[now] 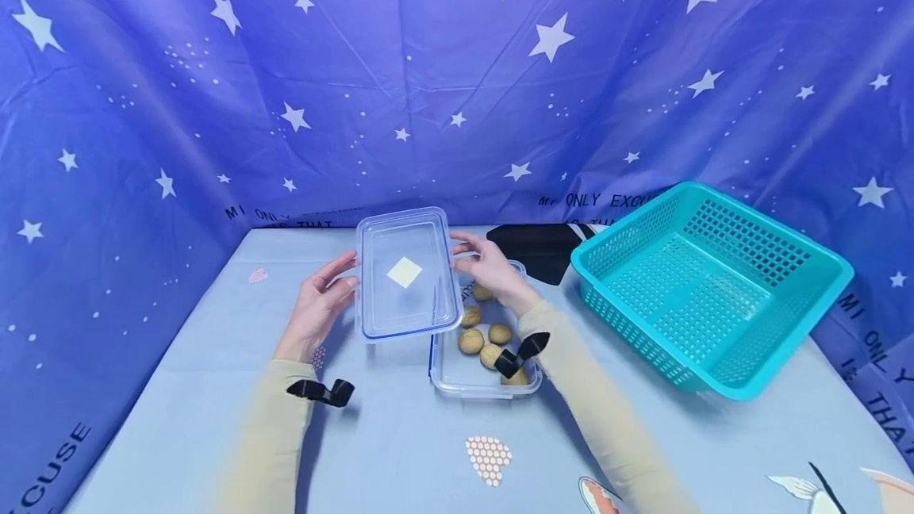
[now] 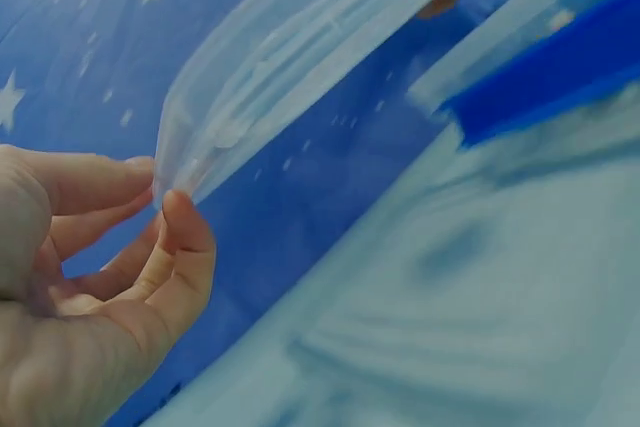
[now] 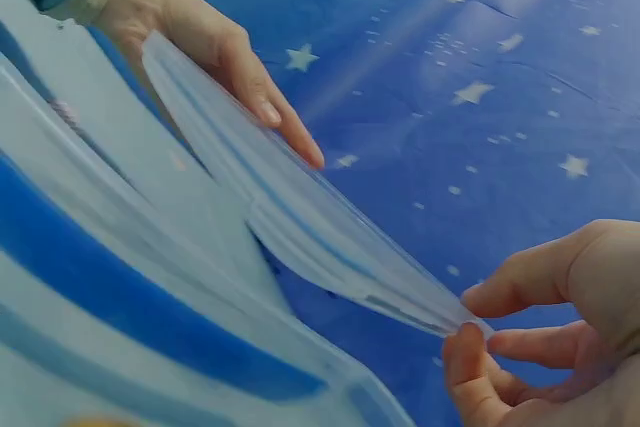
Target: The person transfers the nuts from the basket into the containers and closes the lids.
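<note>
Both hands hold a clear plastic lid (image 1: 385, 300) with a blue seal and a pale yellow square on it, raised over the table. My left hand (image 1: 323, 304) pinches its left edge between thumb and fingers, as the left wrist view shows close up. At the opposite edge, my right hand (image 1: 494, 266) pinches the lid (image 3: 300, 207) too. Below and to the right stands a clear container (image 1: 457, 383) holding several walnuts (image 1: 471, 341). The lid overlaps the container's left side in the head view, and the right forearm covers part of its right side.
A turquoise perforated basket (image 1: 714, 312) stands on the right of the table. Behind the container lies a black patch (image 1: 535, 248) on the light blue cloth (image 1: 385, 450). A blue star-patterned curtain (image 1: 428, 86) hangs at the back and sides.
</note>
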Action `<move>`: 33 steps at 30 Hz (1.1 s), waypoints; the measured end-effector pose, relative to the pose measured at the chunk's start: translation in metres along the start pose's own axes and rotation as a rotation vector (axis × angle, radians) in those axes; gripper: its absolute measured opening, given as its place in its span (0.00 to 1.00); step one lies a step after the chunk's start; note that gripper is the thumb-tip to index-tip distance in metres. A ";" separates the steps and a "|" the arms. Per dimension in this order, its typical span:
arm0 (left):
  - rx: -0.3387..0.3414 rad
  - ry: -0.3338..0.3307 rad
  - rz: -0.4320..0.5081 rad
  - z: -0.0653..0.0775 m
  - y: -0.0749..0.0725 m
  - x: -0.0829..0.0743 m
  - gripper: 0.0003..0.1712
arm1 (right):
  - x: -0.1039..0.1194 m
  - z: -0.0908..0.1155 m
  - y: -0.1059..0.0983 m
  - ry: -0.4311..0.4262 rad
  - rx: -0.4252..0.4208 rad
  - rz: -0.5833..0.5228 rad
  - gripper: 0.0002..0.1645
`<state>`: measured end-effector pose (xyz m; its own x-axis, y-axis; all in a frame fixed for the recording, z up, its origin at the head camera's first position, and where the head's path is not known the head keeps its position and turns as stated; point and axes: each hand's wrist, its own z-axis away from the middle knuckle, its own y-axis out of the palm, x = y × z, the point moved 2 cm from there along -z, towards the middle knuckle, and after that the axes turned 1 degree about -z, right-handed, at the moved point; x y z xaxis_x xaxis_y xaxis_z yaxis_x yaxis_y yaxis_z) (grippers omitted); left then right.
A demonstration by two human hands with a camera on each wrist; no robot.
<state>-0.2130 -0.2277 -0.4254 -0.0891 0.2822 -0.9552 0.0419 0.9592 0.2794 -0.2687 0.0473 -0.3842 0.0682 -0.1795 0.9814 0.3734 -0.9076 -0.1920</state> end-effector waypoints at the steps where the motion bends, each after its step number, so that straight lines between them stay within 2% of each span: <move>1: 0.005 0.000 0.007 -0.001 0.006 0.000 0.31 | -0.001 0.003 -0.006 -0.001 -0.006 0.003 0.36; 7: 0.024 0.013 0.000 -0.009 0.036 0.002 0.31 | -0.012 0.019 -0.030 0.008 -0.016 -0.055 0.39; 16: 0.018 0.006 -0.003 -0.015 0.070 0.014 0.31 | -0.024 0.039 -0.055 0.032 -0.093 -0.235 0.39; 23: 0.038 0.033 0.013 -0.017 0.088 0.021 0.30 | -0.026 0.054 -0.065 -0.001 -0.192 -0.219 0.37; 33: 0.094 0.075 -0.079 -0.020 0.102 0.022 0.30 | -0.032 0.068 -0.076 -0.099 -0.230 -0.176 0.37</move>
<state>-0.2309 -0.1237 -0.4160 -0.1701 0.2098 -0.9628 0.1243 0.9738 0.1903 -0.2363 0.1479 -0.4003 0.1155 0.0156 0.9932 0.1690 -0.9856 -0.0041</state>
